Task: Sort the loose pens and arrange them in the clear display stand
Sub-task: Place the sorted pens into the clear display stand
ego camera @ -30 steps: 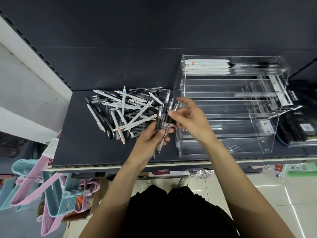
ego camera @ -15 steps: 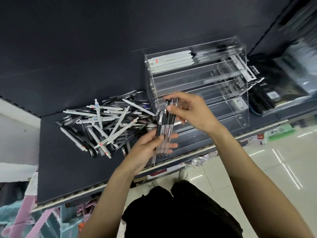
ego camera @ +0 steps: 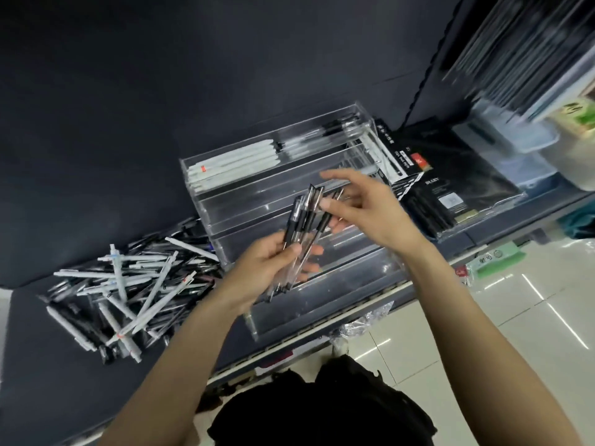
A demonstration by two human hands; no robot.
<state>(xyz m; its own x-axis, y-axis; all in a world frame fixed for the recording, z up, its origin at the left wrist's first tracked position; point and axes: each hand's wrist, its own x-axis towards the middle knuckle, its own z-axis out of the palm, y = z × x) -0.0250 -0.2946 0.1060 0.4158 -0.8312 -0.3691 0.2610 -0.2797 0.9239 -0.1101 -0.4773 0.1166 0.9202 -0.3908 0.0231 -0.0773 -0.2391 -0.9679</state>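
Observation:
My left hand grips a bunch of black-and-clear pens by their lower ends, held upright over the clear display stand. My right hand touches the upper part of the bunch, thumb pressed against one pen and fingers spread. The stand is tiered; its top tier holds white pens on the left and black pens on the right. The lower tiers look bare. A loose pile of white and black pens lies on the dark shelf to the left of the stand.
The dark shelf ends in a front edge below the stand. Black packaged stationery boxes sit right of the stand, with blurred goods at far right. Glossy floor tiles lie below.
The view has swung left and tilted, so the stand now sits centre. Both hands rose with the pen bunch over the stand; my right fingers spread wider.

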